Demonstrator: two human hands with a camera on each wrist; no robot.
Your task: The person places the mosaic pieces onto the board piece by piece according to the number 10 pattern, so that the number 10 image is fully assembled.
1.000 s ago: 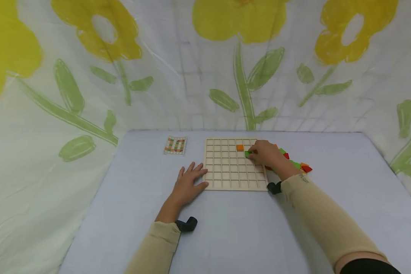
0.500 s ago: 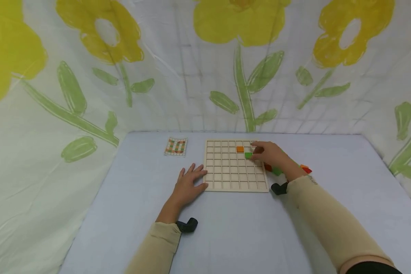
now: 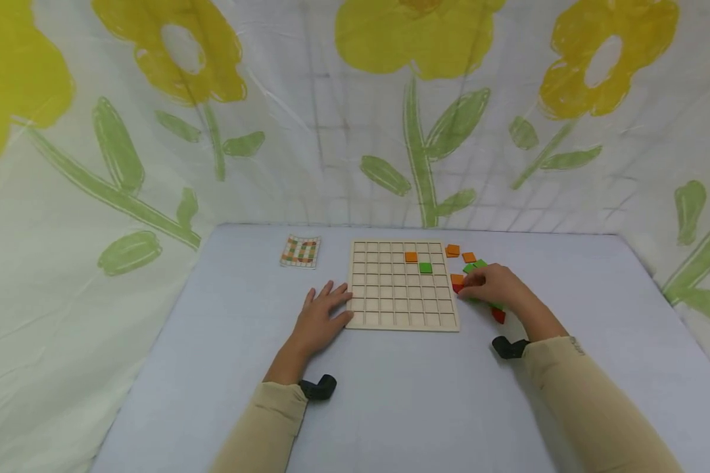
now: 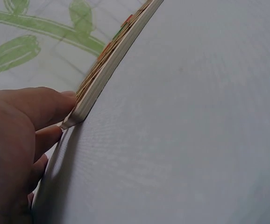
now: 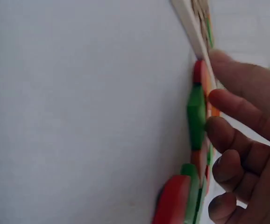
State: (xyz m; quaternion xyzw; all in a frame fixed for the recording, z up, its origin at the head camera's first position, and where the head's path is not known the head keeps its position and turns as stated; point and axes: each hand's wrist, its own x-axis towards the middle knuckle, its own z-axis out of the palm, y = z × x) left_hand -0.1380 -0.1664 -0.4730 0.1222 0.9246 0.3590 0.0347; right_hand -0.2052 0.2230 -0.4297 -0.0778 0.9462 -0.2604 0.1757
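Observation:
My left hand [image 3: 319,320] lies spread at the left edge of a pale wooden grid board [image 3: 378,289]. In the left wrist view, its thumb touches the board's corner [image 4: 81,112]. One orange square tile [image 3: 411,257] and one green square tile [image 3: 426,268] sit in cells in the board's upper right. My right hand [image 3: 499,289] is over loose tiles just right of the board, partly hiding them. In the right wrist view, thumb and forefinger stand apart, with the other fingers loosely bent beside a green piece [image 5: 196,116] and a red piece [image 5: 172,200]. No held tile shows.
A small card [image 3: 300,251] with a coloured checked pattern lies left of the board. Loose orange tiles [image 3: 452,250] lie by the board's right edge, and a red piece [image 3: 498,315] lies nearer me. A flower-printed curtain [image 3: 307,164] hangs behind the white table [image 3: 390,401].
The right hand has let go of the green tile, now in its cell, and has moved right and nearer me to the loose tiles. The left hand stays at the board's edge.

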